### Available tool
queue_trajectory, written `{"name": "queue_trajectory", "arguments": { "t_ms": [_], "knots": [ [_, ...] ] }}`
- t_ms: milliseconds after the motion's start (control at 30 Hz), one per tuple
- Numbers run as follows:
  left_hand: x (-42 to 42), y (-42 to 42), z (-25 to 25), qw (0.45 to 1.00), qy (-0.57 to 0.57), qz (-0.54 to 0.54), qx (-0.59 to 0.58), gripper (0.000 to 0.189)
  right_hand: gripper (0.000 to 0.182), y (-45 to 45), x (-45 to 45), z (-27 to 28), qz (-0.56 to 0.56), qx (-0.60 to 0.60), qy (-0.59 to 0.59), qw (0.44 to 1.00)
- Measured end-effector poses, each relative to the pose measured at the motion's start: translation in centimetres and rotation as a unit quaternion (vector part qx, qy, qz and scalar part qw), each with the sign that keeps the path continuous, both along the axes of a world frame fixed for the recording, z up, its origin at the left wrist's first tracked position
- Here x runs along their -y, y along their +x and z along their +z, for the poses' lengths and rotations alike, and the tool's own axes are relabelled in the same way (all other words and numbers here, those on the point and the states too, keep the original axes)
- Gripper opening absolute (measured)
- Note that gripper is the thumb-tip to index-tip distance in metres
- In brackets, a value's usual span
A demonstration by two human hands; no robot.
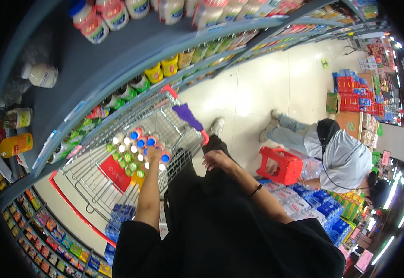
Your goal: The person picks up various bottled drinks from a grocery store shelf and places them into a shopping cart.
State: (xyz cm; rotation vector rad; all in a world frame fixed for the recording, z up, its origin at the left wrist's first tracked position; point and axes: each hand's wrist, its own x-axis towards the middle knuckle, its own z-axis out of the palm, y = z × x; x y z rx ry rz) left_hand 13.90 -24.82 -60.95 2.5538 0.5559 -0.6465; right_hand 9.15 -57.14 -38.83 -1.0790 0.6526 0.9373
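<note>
A wire shopping cart [94,187] with red plastic trim stands before me, a purple cover [188,116] on its handle. My left hand [154,153] reaches down into it among upright bottles. Right at its fingers is a blue-capped pink bottle [137,132] group; whether the fingers close around one is hidden. Beside these stand white-capped bottles [127,140] and green-capped bottles [128,158]. A red box or pack [115,173] lies farther along, near some orange bottles [137,180]. My right hand [219,161] hangs over my leg, fingers loosely apart, holding nothing.
A dark shelf [94,66] curves close by on the left, bearing a white bottle lying on its side [44,75]. To the right another person [341,156] bends by a red basket [280,165] and stacked water packs [302,198]. Pale floor [257,83] runs along the aisle.
</note>
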Motion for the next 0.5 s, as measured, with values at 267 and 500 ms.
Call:
{"name": "queue_trajectory", "arguments": {
  "t_ms": [267, 500],
  "knots": [
    [7.7, 1.2, 7.9, 0.900, -0.367, -0.026, -0.233, 0.021, 0.030, 7.2, 1.4, 4.5, 0.016, 0.104, 0.044, 0.994],
    [19.5, 16.9, 35.0, 0.867, -0.258, -0.114, 0.410, 0.019, 0.026, 10.3, 7.4, 7.0, 0.018, 0.150, 0.074, 0.986]
  ]
}}
